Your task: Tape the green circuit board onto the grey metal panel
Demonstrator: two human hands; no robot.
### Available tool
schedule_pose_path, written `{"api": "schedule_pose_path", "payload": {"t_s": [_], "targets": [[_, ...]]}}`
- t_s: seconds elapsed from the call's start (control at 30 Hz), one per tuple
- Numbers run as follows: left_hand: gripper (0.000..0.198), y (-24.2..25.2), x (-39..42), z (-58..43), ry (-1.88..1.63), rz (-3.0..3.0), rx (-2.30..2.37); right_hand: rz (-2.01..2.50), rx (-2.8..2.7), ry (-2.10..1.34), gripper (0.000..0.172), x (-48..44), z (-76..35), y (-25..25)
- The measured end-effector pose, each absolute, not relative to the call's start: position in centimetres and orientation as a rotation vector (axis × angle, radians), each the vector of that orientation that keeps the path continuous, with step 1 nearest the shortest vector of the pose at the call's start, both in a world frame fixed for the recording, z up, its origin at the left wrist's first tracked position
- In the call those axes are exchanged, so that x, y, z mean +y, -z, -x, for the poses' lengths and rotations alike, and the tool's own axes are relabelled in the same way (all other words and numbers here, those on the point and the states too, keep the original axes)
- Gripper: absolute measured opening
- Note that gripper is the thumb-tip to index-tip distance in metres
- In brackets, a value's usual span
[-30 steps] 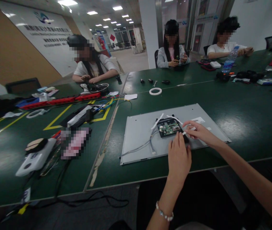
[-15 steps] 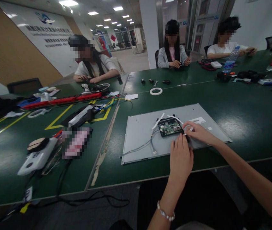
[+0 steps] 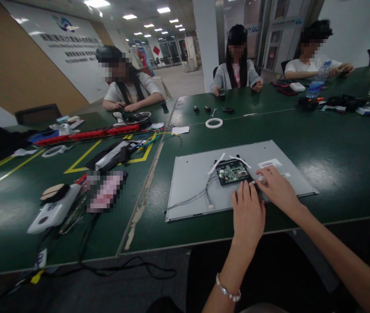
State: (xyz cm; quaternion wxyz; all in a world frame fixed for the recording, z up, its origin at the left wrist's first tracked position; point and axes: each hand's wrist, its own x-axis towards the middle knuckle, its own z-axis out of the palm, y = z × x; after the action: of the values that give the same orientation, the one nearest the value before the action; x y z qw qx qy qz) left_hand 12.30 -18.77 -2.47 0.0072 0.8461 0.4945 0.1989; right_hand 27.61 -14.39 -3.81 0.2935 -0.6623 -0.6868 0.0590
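Note:
A flat grey panel [image 3: 191,182] lies on the green table. On it sits a green circuit board [image 3: 233,173] in a black frame, with white tape strips [image 3: 216,164] at its upper edge and a thin cable [image 3: 193,198] running left. My left hand [image 3: 248,208] rests at the lower right corner of the frame, fingers stretched and close together, over a dark part mostly hidden beneath. My right hand [image 3: 276,189] is just right of the board, fingers bent towards that corner near a small whitish piece; whether it grips anything is unclear.
A white tape roll [image 3: 214,123] and small tools [image 3: 213,112] lie beyond the panel. Left are a white device [image 3: 54,208], a pink item [image 3: 106,191], cables and a red strip [image 3: 87,134]. Several people sit around; a water bottle [image 3: 318,80] stands at the back right.
My right hand has shifted slightly right and down, off the frame's edge, its fingers more spread. My left hand stays at the corner. The person opposite has moved their hands apart.

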Motion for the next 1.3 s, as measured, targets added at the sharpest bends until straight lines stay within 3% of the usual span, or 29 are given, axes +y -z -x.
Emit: {"api": "schedule_pose_path", "payload": {"t_s": [0.23, 0.4, 0.63, 0.97, 1.3], "targets": [[0.046, 2.4, -19.1, -12.6, -0.615, -2.628, 1.59, 1.598, -2.095, -0.034, 0.035, -15.9, -27.6, 4.3], [0.046, 2.8, -19.4, -12.8, -0.557, -2.667, 1.641, 1.693, -2.254, 0.114, 0.049, -18.0, -27.7, 5.1], [0.046, 3.0, -19.9, -12.8, -0.559, -2.649, 1.717, 1.789, -2.296, 0.26, 0.054, -18.6, -27.8, 5.4], [0.045, 2.5, -19.9, -12.1, -0.699, -2.52, 1.604, 1.859, -2.212, 0.182, 0.058, -18.5, -28.0, 5.6], [0.056, 2.4, -20.1, -11.5, -0.963, -2.391, 1.564, 1.654, -2.507, -0.091, 0.085, -16.5, -34.2, 4.3]]}}
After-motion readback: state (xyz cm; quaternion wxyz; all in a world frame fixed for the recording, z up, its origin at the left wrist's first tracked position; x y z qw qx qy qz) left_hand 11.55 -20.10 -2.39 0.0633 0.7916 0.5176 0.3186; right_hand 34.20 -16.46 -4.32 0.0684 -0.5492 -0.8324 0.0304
